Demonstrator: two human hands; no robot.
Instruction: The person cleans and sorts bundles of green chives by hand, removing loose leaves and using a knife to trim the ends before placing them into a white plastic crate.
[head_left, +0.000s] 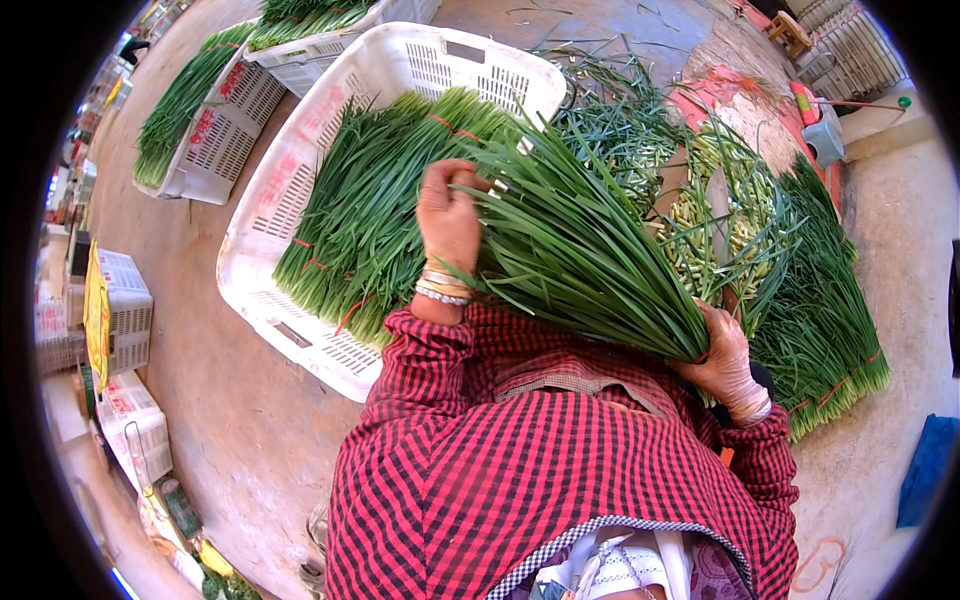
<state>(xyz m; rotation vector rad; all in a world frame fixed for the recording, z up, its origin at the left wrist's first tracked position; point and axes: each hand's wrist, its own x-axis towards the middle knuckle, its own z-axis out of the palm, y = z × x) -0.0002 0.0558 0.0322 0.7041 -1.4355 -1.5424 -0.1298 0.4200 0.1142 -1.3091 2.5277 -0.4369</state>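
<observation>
Across the centre of the frame, one bunch (590, 240) of green leaves slants; fingers of the right hand (722, 365) grip its lower-right end. Those of the left hand (448, 215) curl beside the leaves; whether they grip cannot be told. Upper left: one large crate (252, 225) and two others (228, 135), all holding greens (370, 200). Red writing marks at least two crates.
</observation>
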